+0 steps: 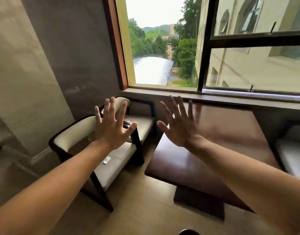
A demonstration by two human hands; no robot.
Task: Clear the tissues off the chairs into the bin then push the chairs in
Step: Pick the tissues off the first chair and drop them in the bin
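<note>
Single head-worn wide-angle view, looking forward and down from standing height across both outstretched forearms toward the window [162,48] wall. The near chair [115,160] sits lower left and the worktop [213,150] centre right, both close below the camera. Strong wide-angle distortion bends the frame edges; no second view to overlap.

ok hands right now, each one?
Left hand: open, fingers spread, holding nothing.
Right hand: open, fingers spread, holding nothing.
</note>
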